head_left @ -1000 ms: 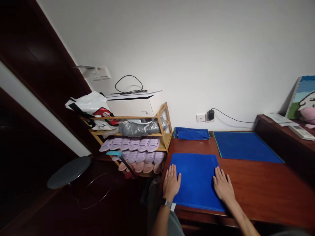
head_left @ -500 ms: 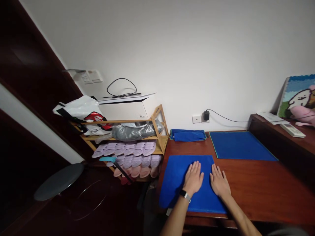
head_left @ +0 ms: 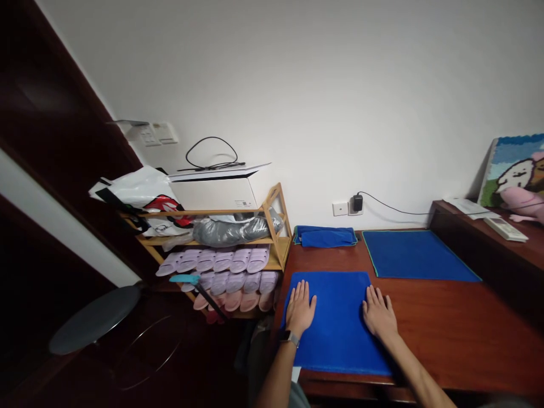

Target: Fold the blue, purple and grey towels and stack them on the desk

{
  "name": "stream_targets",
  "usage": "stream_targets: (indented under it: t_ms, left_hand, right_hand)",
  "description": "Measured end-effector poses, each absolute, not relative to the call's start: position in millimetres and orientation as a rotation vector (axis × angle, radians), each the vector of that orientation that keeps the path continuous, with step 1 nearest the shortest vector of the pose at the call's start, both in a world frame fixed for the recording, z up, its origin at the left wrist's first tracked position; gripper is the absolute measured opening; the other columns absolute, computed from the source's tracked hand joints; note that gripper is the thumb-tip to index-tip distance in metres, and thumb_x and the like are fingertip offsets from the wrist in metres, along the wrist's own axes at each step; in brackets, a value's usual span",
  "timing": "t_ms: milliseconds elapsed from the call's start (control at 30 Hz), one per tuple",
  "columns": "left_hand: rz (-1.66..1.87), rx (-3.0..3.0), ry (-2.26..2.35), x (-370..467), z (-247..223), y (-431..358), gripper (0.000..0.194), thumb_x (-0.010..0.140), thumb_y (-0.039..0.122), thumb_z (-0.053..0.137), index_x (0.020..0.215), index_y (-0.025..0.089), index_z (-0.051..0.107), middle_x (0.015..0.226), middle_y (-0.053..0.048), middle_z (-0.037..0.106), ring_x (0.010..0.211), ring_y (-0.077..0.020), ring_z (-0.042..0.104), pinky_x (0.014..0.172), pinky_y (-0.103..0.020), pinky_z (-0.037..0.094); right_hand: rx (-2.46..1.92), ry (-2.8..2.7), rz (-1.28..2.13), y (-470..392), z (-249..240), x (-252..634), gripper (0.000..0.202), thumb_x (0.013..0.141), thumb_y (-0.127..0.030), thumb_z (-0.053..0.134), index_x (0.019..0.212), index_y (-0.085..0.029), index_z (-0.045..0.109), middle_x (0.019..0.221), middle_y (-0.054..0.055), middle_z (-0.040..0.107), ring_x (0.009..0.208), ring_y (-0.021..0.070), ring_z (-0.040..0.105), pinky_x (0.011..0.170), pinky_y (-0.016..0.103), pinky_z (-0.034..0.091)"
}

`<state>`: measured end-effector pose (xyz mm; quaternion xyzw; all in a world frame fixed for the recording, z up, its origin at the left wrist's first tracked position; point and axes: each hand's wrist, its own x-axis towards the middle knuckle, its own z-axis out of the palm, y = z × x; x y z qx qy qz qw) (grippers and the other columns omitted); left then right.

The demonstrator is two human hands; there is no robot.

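A bright blue cloth (head_left: 340, 323) lies flat near the front edge of the brown wooden table (head_left: 442, 328). My left hand (head_left: 301, 309) rests palm down on the cloth's left side, fingers stretched out, a watch on the wrist. On the right edge of the same cloth lies my right hand (head_left: 379, 311), also flat with its fingers apart. Neither hand grips anything. Behind them, a folded blue cloth (head_left: 326, 237) sits at the back left, and another blue cloth (head_left: 419, 254) with a green border is spread at the back right.
Left of the table stands a wooden rack (head_left: 278, 252) with slippers (head_left: 223, 259), a white box (head_left: 216, 192) and bags. A round stool (head_left: 96, 317) is further left. On the raised right ledge are a remote (head_left: 505, 229) and a pink plush toy (head_left: 525, 203).
My left hand has slid left across the cloth, from near its middle to its left side. My right hand has stayed at the right edge.
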<state>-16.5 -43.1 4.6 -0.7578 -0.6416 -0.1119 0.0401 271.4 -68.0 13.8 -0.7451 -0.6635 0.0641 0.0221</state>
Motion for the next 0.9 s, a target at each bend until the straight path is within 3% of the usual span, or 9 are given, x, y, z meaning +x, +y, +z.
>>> stream_targets:
  t_ms: [200,400,533,700,900]
  left_hand:
    - [-0.361,-2.316,-1.972,-9,5,-44,0.063,0.107,0.044,0.03,0.161,0.012,0.037,0.166,-0.016,0.036,0.156,-0.0277,0.03,0.127,-0.052,0.029]
    - [-0.296,-2.315,-2.019,-8,20,-49,0.062,0.106,0.038,0.032,0.16,0.008,0.039,0.167,-0.016,0.034,0.156,-0.0277,0.03,0.128,-0.05,0.028]
    - [-0.446,-2.489,-1.777,49,31,-49,0.06,0.108,0.034,0.025,0.164,0.014,0.03,0.17,-0.01,0.029,0.158,-0.0232,0.025,0.129,-0.046,0.025]
    - [-0.447,-2.8,-1.612,131,29,-30,0.064,0.11,0.047,0.019,0.165,0.015,0.028,0.17,-0.009,0.031,0.158,-0.02,0.024,0.13,-0.042,0.022]
    - [-0.351,-2.558,-1.924,43,19,-6,0.065,0.109,0.049,0.022,0.163,0.016,0.034,0.167,-0.011,0.036,0.157,-0.0238,0.028,0.13,-0.047,0.023]
  right_hand:
    - [-2.227,-2.087,0.329,-27,26,275,0.066,0.105,-0.038,0.014,0.166,-0.014,0.02,0.173,0.006,0.02,0.16,0.0218,0.016,0.129,0.043,0.012]
    - [-2.194,-2.068,0.325,-21,15,276,0.067,0.105,-0.04,0.013,0.167,-0.013,0.017,0.174,0.007,0.018,0.161,0.0212,0.013,0.129,0.044,0.008]
    - [-2.212,-2.089,0.286,-23,14,276,0.067,0.105,-0.038,0.012,0.166,-0.012,0.018,0.174,0.005,0.018,0.161,0.0223,0.013,0.129,0.043,0.007]
    - [-2.206,-2.154,0.25,-23,14,279,0.066,0.105,-0.036,0.014,0.166,-0.011,0.018,0.174,0.003,0.018,0.161,0.0229,0.012,0.129,0.043,0.008]
    - [-2.212,-2.142,0.239,-21,8,281,0.069,0.104,-0.041,0.01,0.166,-0.013,0.018,0.173,0.003,0.019,0.161,0.0224,0.013,0.129,0.044,0.01]
